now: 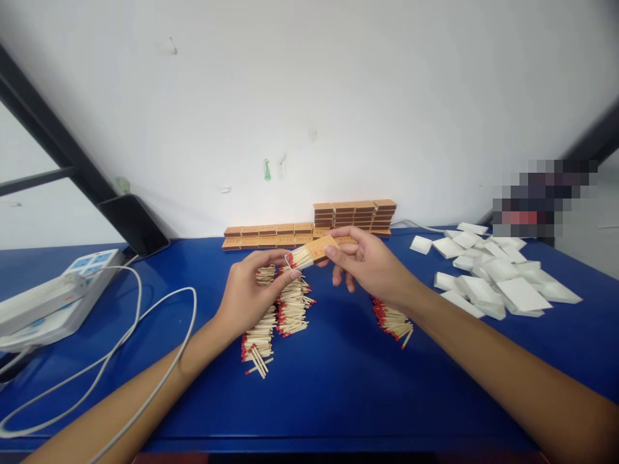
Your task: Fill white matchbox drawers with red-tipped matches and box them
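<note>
Between my two hands, above the blue table, is a partly open matchbox (pixel 323 247) with an orange-yellow sleeve. Its white tray (pixel 304 261) sticks out to the left, full of red-tipped matches. My right hand (pixel 360 263) grips the sleeve between thumb and fingers. At the tray's outer end, my left hand (pixel 254 287) pinches with thumb and fingers. Loose piles of matches (pixel 293 306) lie below and beside my left hand. Another match pile (pixel 393 321) rests under my right wrist, partly covered by it.
Closed matchboxes (pixel 355 216) stand stacked along the wall, with a lower row (pixel 268 237) to their left. White paper trays (pixel 498 270) are heaped at the right. At the left are a phone (pixel 134 222), a power strip (pixel 46 306) and a looping white cable (pixel 140 309).
</note>
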`<state>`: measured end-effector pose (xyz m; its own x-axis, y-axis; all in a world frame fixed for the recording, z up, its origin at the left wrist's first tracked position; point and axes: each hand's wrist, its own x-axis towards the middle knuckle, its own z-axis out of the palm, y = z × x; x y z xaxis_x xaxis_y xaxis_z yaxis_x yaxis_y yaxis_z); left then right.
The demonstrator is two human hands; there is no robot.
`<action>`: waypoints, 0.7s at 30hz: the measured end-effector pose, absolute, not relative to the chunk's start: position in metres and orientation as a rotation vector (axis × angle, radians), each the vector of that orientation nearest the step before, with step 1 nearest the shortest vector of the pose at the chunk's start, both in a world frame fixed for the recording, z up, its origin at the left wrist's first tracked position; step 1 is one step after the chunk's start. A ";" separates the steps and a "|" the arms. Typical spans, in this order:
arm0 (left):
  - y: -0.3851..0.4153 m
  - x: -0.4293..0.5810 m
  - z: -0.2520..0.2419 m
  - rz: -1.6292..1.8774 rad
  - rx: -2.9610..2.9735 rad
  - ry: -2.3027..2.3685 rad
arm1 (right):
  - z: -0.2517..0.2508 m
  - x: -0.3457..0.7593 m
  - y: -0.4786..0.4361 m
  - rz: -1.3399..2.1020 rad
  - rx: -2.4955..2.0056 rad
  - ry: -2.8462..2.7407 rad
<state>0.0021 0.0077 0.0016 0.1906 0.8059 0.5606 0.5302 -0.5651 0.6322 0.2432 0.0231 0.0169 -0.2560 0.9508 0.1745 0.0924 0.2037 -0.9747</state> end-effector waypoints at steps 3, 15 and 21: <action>0.008 0.002 0.002 1.328 2.235 1.254 | 0.015 0.243 0.024 1.224 -1.013 -1.557; 0.007 0.001 0.002 1.294 2.196 1.120 | 0.001 0.218 0.000 1.342 -0.856 -1.666; 0.006 0.001 0.000 1.286 2.168 1.110 | 0.000 0.214 -0.005 1.308 -0.897 -1.713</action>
<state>0.0014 0.0064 0.0000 0.2674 0.7870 0.5559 0.4345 -0.6134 0.6595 0.2143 -0.0052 -0.0004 -0.4420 0.8816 0.1654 0.0725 0.2189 -0.9731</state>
